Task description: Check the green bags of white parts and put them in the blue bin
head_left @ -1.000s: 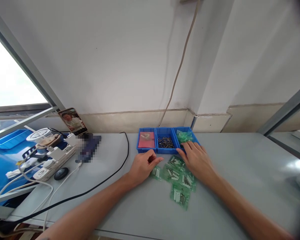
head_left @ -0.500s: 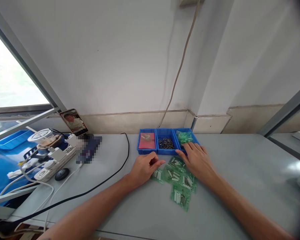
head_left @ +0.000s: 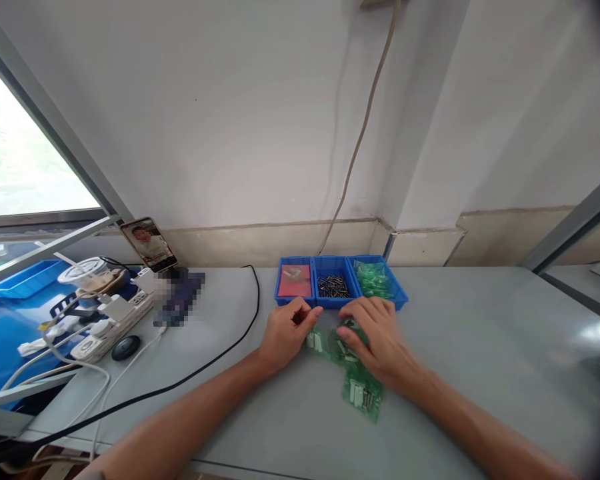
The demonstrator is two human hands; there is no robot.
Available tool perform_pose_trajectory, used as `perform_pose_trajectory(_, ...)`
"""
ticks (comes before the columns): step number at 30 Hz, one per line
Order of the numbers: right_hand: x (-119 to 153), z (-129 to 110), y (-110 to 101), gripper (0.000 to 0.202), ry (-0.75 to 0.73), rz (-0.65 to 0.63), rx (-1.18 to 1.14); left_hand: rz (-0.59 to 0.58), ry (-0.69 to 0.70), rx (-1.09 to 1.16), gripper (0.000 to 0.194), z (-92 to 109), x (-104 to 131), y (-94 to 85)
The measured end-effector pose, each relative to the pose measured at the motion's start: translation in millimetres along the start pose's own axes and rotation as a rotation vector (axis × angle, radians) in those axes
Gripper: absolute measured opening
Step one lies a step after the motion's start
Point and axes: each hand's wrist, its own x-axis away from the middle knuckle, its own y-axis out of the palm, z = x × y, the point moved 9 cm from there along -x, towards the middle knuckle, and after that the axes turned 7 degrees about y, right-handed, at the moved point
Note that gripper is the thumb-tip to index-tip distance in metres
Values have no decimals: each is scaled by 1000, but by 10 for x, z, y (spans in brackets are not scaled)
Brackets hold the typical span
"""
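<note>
Small green plastic bags (head_left: 361, 395) with white pieces and metal screws in them lie overlapping on the table. My right hand (head_left: 377, 337) covers several of them, its fingers bent and its thumb apart; no firm hold on a bag shows. My left hand (head_left: 286, 335) rests just left of the pile, loosely curled, with nothing visible in it. Beside its thumb lies another green bag (head_left: 316, 341). Behind the hands stand three blue bins: a left bin with a pink sheet (head_left: 294, 283), a middle bin with loose screws (head_left: 333, 287), and a right bin with green bags (head_left: 373, 279).
A black cable (head_left: 205, 363) runs across the table left of my left arm. Further left are a computer mouse (head_left: 126, 347), a power strip (head_left: 135, 310) with plugs, and a propped phone (head_left: 149, 244). A wall (head_left: 230, 133) rises behind the bins.
My right hand has moved from the right bin's front edge towards me and left, onto the bags on the table. My left hand has stayed nearly in place.
</note>
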Motion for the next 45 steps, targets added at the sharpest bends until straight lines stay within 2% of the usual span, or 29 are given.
perform_pose_trajectory(3, 55, -186, 143, 21, -80, -135, -97, -6, -10, -23, 44, -13, 0, 21)
perform_pose_trajectory(8, 72, -239, 220, 19, -114, -126, -116, -50, 47, -64, 43, 40, 25, 69)
perform_pose_trajectory(13, 40, -47, 156, 17, 23, -54, -186, -189, 59, 61, 33, 93, 29, 169)
perform_pose_trajectory(17, 48, 129, 132, 19, 149, -12, -238, -254, 97, 20, 30, 136, 24, 216)
perform_pose_trajectory(25, 31, 77, 200, 18, 134, -97, -260, -255, 110, 61, 31, 147, 11, 229)
perform_pose_trajectory(31, 58, 200, 212, 20, 238, -84, -297, -281, 65, 76, 26, 129, 12, 239)
perform_pose_trajectory(38, 69, 228, 217, 4, 269, -99, -270, -281, 161, 73, 20, 231, 2, 221)
perform_pose_trajectory(45, 55, 237, 201, 10, 250, -56, -229, -296, 216, 52, 21, 279, 18, 235)
